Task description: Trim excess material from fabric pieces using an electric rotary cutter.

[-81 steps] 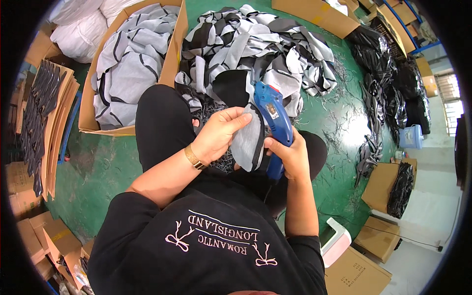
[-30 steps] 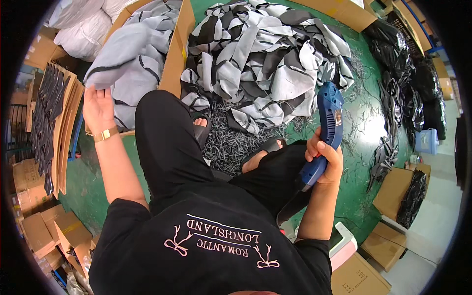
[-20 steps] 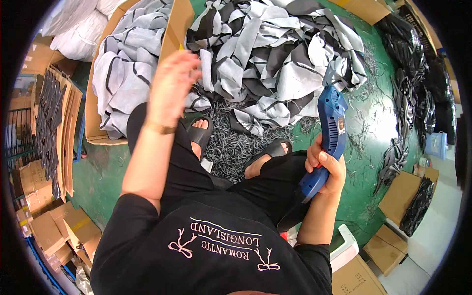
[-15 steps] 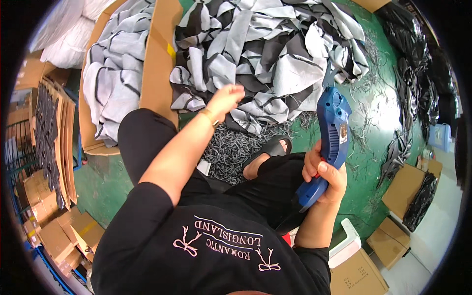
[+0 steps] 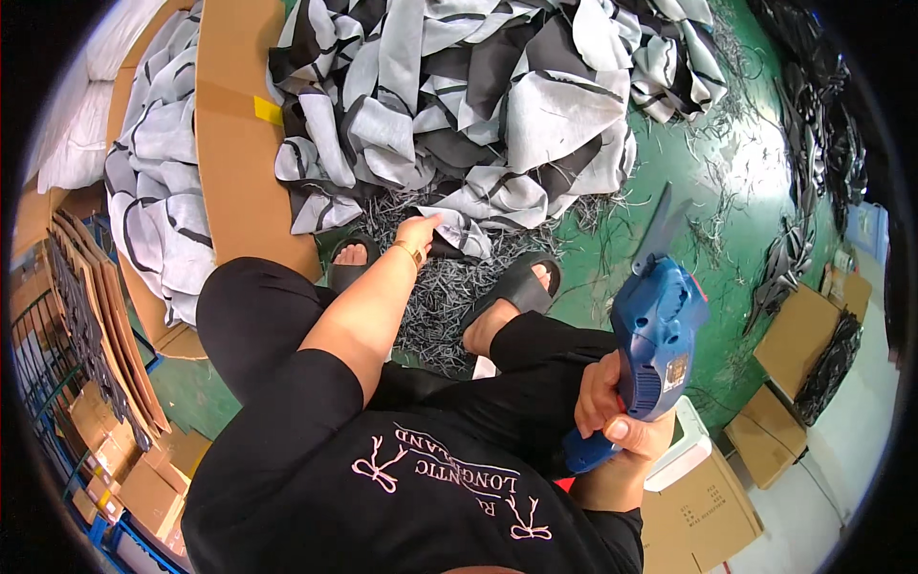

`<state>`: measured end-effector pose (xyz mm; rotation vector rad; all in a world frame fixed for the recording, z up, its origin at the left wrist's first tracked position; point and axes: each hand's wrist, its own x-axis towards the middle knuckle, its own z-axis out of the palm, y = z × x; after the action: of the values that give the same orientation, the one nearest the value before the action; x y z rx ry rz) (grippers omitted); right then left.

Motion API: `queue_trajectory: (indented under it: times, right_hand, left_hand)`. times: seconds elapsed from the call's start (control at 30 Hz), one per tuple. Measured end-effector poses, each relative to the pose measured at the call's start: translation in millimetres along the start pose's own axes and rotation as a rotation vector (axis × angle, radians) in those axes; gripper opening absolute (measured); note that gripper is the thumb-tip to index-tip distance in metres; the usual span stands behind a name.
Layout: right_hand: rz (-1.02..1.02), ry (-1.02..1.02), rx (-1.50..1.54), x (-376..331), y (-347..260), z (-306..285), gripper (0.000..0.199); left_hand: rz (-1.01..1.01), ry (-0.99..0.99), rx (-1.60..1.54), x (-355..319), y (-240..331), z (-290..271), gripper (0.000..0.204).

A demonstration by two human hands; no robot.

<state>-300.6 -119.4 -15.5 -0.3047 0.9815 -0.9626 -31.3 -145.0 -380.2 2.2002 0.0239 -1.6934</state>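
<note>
I sit low, looking down over my black shirt and trousers. My left hand (image 5: 419,232) reaches forward and its fingers close on a grey and black fabric piece (image 5: 457,232) at the near edge of a big heap of such pieces (image 5: 497,105) on the green floor. My right hand (image 5: 612,413) grips the handle of a blue electric cutter (image 5: 655,340), held upright beside my right knee with its blade pointing away. My feet in black sandals (image 5: 521,287) rest on a carpet of thin fabric trimmings (image 5: 442,301).
An open cardboard box (image 5: 239,143) at my left holds folded grey pieces (image 5: 158,191). Flat cartons (image 5: 105,354) are stacked far left. More boxes (image 5: 784,335) and dark fabric bundles (image 5: 822,143) lie to the right. A white stool edge (image 5: 688,450) shows behind my right arm.
My left hand swung from the box at the left across to the heap in front and took hold of a fabric piece. The right hand kept the cutter, lowering it slightly.
</note>
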Motion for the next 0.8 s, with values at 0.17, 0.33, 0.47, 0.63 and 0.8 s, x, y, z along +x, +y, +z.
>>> queue_trajectory:
  times: [0.17,0.33,0.47,0.63,0.8]
  right_hand:
    - [-0.017,-0.038,0.032,2,2,-3,0.058]
    - [-0.033,-0.039,-0.133,-2,6,10,0.054]
    - [-0.092,-0.071,-0.205,-5,14,8,0.051]
    - [-0.195,-0.08,-0.323,-13,25,13,0.044]
    - [-0.286,-0.053,-0.468,-21,48,17,0.043]
  left_hand:
    - [0.397,-0.44,0.136,-80,46,16,0.028]
    - [0.655,-0.718,0.148,-157,87,-5,0.029]
    - [0.865,-0.588,0.098,-203,93,-32,0.01]
    - [0.782,-0.706,-0.194,-258,79,-72,0.014]
    - [0.803,-0.682,-0.335,-319,48,-92,0.021]
